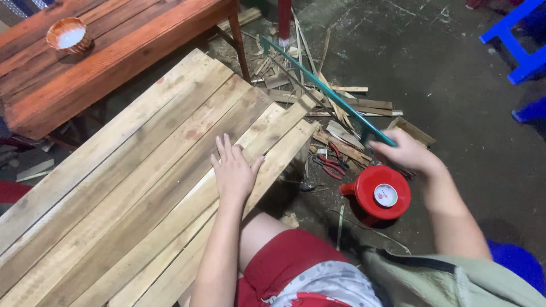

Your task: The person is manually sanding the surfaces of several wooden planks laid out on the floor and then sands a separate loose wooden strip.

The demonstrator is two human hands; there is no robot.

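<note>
My left hand lies flat, fingers spread, on the near planks of a stack of pale wooden planks laid side by side across a low support. My right hand is closed around the handle of a green-bladed hand saw. The saw's long blade reaches up and left from that hand, over the scraps beyond the plank ends. The saw blade is clear of the planks.
A red kettle stands on the dark floor below my right hand. Red-handled pliers and wood offcuts lie past the plank ends. A reddish wooden table with a small bowl is far left. Blue plastic stools stand far right.
</note>
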